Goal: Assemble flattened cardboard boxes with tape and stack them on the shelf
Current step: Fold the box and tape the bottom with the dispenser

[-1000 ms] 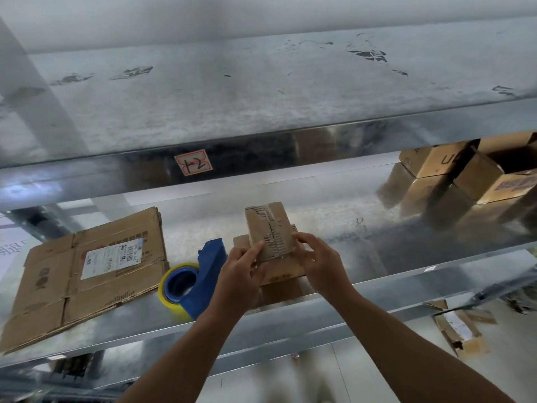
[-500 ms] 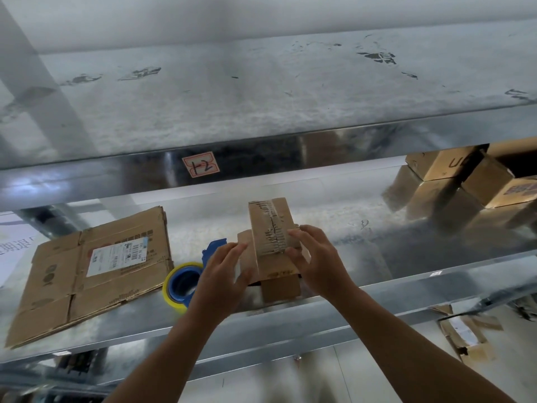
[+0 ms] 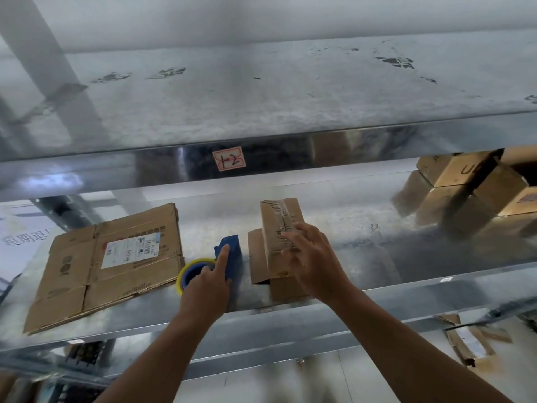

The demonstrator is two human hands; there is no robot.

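A small cardboard box (image 3: 276,219) is set on the metal shelf (image 3: 406,283) near its front edge, taped seam up, with one flap open on its left side. The right hand (image 3: 315,264) is laid on the box top, fingers spread and straight, slightly blurred. Just left of the box, a blue tape dispenser (image 3: 234,251) with a yellow tape roll (image 3: 180,279) is covered by the left hand (image 3: 207,286). Its index finger is stretched along the blue body; whether the other fingers are curled round it cannot be told. Flattened cardboard (image 3: 110,263) is laid further left. Assembled boxes (image 3: 465,181) are stacked at far right.
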